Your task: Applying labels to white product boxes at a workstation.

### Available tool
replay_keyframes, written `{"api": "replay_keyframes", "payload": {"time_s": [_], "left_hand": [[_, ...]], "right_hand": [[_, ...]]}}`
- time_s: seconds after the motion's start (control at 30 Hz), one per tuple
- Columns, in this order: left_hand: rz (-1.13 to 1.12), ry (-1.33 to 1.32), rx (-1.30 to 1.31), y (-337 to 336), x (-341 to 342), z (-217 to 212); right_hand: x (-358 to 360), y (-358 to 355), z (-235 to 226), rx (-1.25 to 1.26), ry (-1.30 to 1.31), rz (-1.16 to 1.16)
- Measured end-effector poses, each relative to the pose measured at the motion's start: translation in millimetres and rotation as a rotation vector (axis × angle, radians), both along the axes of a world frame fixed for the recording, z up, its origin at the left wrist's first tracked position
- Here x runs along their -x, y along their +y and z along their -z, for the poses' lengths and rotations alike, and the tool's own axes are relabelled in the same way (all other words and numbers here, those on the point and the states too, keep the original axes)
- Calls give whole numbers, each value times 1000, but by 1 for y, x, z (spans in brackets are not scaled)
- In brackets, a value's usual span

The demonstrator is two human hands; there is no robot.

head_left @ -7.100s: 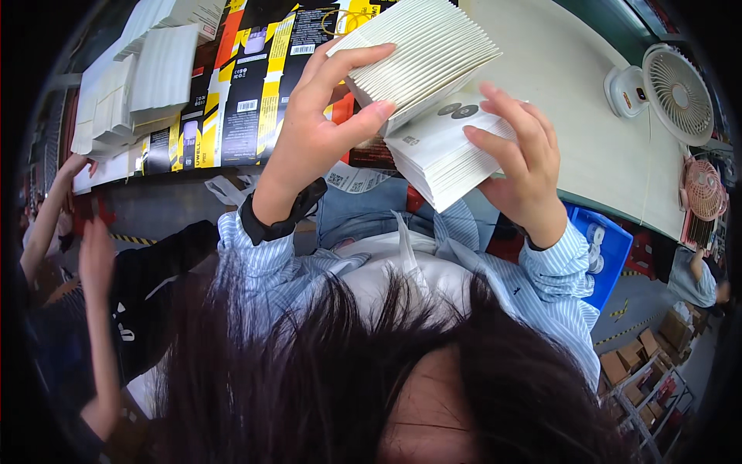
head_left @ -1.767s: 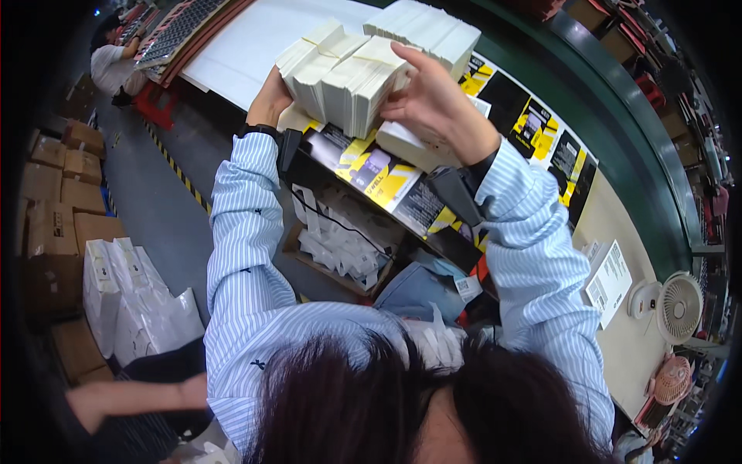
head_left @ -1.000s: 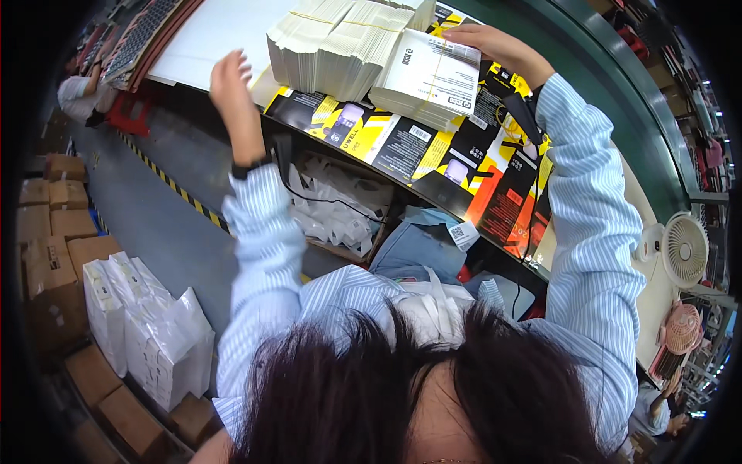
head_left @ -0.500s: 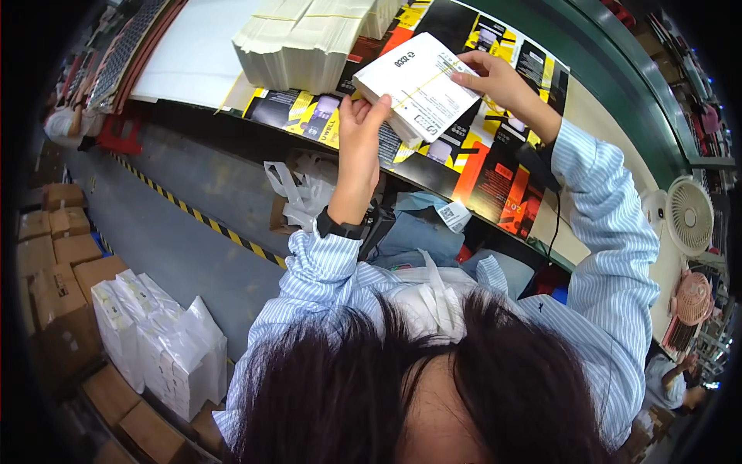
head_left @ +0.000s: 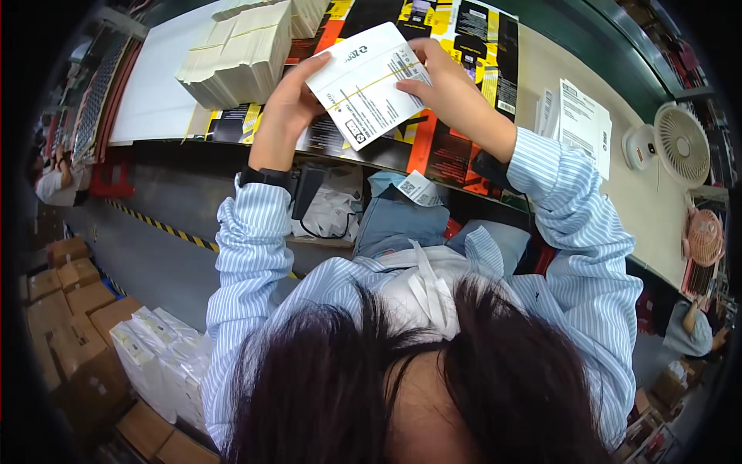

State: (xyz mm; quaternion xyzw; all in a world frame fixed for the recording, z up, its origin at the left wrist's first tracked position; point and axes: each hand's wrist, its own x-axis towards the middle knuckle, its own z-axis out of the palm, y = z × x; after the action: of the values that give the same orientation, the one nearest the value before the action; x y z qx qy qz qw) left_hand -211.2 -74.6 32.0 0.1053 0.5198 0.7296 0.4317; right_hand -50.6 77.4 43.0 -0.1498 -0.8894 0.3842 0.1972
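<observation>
A white bundle of printed leaflets (head_left: pixel 367 97), bound by a thin yellow rubber band, is held up tilted above the bench in both hands. My left hand (head_left: pixel 291 104) grips its left edge, thumb on the top face and the other fingers mostly hidden beneath. On the opposite edge my right hand (head_left: pixel 442 81) pinches the bundle, its thumb near the band. Tall banded stacks of white leaflets (head_left: pixel 239 58) stand on the bench to the left. Beneath my hands lies a black, yellow and red printed sheet (head_left: pixel 456 158).
More white printed papers (head_left: pixel 581 124) lie right of my right forearm. Beyond them are a white fan (head_left: pixel 680 138) and a pink fan (head_left: pixel 705 238). Cardboard boxes (head_left: pixel 77 348) and white plastic-wrapped packs (head_left: pixel 158 359) fill the floor at lower left.
The view has shifted, and the bundle with both hands now appears further left and turned. My left hand has slid up along its left edge. White papers at right have come into view.
</observation>
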Motion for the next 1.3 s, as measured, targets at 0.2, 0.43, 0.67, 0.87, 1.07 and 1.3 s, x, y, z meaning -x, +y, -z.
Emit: {"api": "replay_keyframes", "payload": {"time_s": [0.2,0.43,0.67,0.87,1.07,1.3], "left_hand": [[-2,278,4,0,-13,-8],[-152,226,-120,6,-21,8],[-192,70,-103,3,-14,27],[-364,-105,-262,3,-13,27],[-359,-215,-297,-5,-12,23],[-381,184,-241,-11,-33,-22]], "right_hand": [[-9,-3,-2,-434,230,-20],[-12,12,-7,-630,254,-327],[-38,18,-6,-345,-41,-385],[-52,-16,17,-494,118,-156],[-43,21,-9,-233,-195,76],[-6,70,-17,-378,-472,234]]}}
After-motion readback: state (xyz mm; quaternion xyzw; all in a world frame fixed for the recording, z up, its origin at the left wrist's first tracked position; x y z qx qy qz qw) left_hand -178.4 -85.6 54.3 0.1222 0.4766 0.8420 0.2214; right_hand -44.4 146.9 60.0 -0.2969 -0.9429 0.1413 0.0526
